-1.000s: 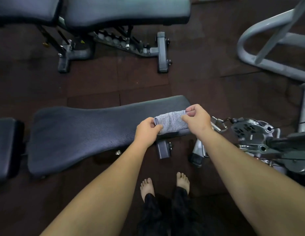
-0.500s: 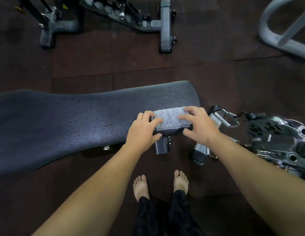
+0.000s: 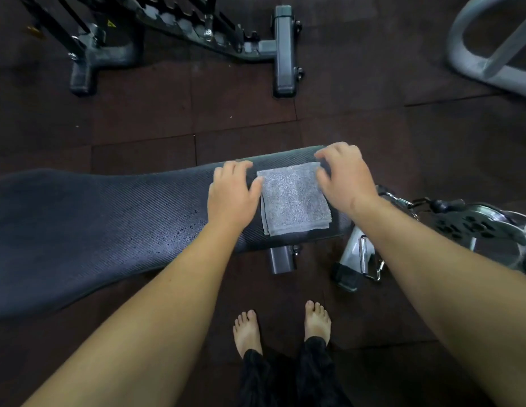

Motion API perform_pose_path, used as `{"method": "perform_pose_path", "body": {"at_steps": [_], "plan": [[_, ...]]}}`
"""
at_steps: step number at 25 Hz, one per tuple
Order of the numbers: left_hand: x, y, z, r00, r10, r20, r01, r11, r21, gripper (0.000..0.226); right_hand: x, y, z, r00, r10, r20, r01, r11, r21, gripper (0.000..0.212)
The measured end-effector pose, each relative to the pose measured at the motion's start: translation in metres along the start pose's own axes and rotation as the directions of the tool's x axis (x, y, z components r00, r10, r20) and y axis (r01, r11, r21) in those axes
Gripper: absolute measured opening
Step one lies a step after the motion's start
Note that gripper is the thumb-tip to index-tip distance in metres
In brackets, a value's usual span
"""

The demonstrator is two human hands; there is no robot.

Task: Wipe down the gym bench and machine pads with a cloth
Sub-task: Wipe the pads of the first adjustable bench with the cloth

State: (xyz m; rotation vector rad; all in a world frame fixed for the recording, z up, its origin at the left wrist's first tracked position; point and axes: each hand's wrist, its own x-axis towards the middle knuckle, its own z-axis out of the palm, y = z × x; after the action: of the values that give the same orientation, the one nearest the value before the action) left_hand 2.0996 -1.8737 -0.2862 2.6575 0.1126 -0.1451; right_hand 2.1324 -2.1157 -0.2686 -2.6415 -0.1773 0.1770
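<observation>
Bare feet (image 3: 247,333) on the floor (image 3: 373,127), dark trousers (image 3: 285,374) at frame bottom, toes pointing toward the cloth.

Both forearms reach forward and slightly inward, wrists roughly straight, palms down.

Left hand (image 3: 231,195): flat on the counter (image 3: 109,224) (padded gym bench), just left of the cloth (image 3: 295,199). Fingers relaxed and close together, holding nothing. Thumb tip touches the cloth's left edge near its far corner.

Right hand (image 3: 344,180): just right of the cloth, over its far right corner. Fingers loosely bent and spread, not closed around anything, tips motion-blurred. Thumb sits at the cloth's right edge; can't tell if it presses down.

Cloth: grey terry, folded into a rough square, lying flat on the counter's right end between the two hands. Near edge close to the counter's near edge.

Counter: dark ribbed pad, runs from the cloth off to the left and widens there. Wet-looking specks (image 3: 185,227) on the pad left of the cloth, beside the left wrist.

Below the cloth: grey support foot (image 3: 281,259) pokes out from under the counter.

Right of the cloth, on the floor: cable handle (image 3: 363,257) with strap and clip, then a metal pulley assembly (image 3: 476,227) further right, partly behind the right forearm.

Beyond the cloth: dark rubber floor tiles, then another bench's black frame (image 3: 282,51) with a notched adjuster rail. Far right of it, a grey tube frame (image 3: 490,69).
</observation>
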Motion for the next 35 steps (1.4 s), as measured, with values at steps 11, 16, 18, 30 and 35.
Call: {"method": "perform_pose_path", "body": {"at_steps": [11, 16, 18, 30, 35], "plan": [[-0.026, -0.087, 0.040, 0.978, 0.157, 0.134, -0.197, 0.909, 0.368, 0.068, -0.017, -0.040, 0.118, 0.986, -0.037, 0.163, 0.082, 0.958, -0.275, 0.074], [-0.024, -0.088, 0.044, 0.979, 0.159, 0.129, -0.197, 0.901, 0.386, 0.070, -0.004, -0.039, 0.115, 0.970, -0.104, 0.219, 0.172, 0.933, -0.317, 0.075], [-0.023, -0.090, 0.046, 0.978, 0.171, 0.117, -0.203, 0.897, 0.393, 0.071, 0.044, -0.047, 0.112, 0.981, -0.055, 0.187, 0.113, 0.943, -0.314, 0.074], [-0.024, -0.089, 0.047, 0.978, 0.182, 0.097, -0.206, 0.892, 0.403, 0.070, 0.039, -0.041, 0.105, 0.986, -0.031, 0.164, 0.084, 0.941, -0.329, 0.072], [-0.025, -0.088, 0.046, 0.979, 0.182, 0.091, -0.203, 0.893, 0.401, 0.070, -0.026, 0.004, 0.100, 0.942, -0.215, 0.259, 0.296, 0.896, -0.330, 0.073]]}}
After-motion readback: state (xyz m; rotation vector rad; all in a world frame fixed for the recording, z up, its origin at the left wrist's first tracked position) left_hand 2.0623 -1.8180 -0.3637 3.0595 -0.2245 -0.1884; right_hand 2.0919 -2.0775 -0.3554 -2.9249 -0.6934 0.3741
